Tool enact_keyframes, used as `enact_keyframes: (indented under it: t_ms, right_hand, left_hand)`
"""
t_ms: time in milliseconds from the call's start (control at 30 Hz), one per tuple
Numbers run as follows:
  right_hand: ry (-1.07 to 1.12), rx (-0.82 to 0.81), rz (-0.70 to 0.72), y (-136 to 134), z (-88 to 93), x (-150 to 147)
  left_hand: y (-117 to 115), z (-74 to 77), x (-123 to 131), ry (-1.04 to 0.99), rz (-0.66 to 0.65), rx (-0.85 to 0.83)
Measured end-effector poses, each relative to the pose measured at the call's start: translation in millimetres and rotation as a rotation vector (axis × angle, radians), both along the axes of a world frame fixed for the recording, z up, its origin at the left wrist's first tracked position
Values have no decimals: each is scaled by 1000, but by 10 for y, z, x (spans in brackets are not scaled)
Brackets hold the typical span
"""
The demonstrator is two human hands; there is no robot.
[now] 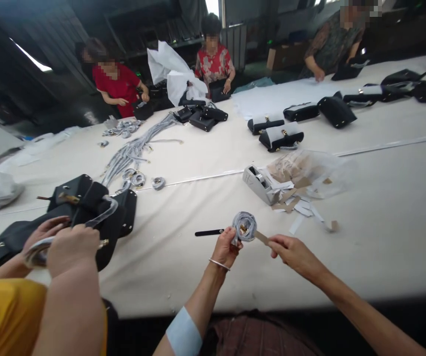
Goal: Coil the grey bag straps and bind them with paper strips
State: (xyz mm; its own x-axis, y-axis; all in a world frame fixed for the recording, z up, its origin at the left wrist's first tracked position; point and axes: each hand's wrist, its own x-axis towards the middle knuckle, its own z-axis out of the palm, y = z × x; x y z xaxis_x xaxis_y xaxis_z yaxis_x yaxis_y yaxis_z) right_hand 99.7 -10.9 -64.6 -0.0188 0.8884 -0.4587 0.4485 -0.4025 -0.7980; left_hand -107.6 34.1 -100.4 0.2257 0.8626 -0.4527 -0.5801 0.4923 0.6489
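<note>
My left hand (226,248) is closed on a coiled bag strap (244,226), which is wrapped in pale grey film and shows a gold clasp at its centre. A tan paper strip (261,237) reaches from the coil's right side to my right hand (289,253), whose thumb and fingers pinch its outer end. On the table behind my left hand lies a short black leather tab (209,233) with a metal snap. Beyond my right hand is a spread of white and tan paper strips (302,205).
A grey tape dispenser (260,184) stands beside a clear plastic bag (322,173). Loose straps (133,151) and small coils (158,183) lie further left. At my left, a co-worker in yellow (8,316) handles black bags (86,198). Other people work across the table, among more bags (281,138).
</note>
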Motion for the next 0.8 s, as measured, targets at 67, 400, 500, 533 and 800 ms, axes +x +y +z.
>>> enact_keyframes:
  t_ms: [67,400,500,533,800]
  right_hand:
    - [2,24,3,41,122,-111]
    - [-46,184,-119,111,297,-382]
    - [55,84,-218,141,208,-405]
    - [110,62,-243,147,170,-397]
    - [733,-117,-252,11,-15,-192]
  left_hand:
    - [-1,44,24,13,-26,49]
    - [-54,145,74,265,-240,364]
    - [-51,192,95,371,-333,443]
    - [-49,211,104,396,-366,469]
    - [-48,237,117,663,-525,753]
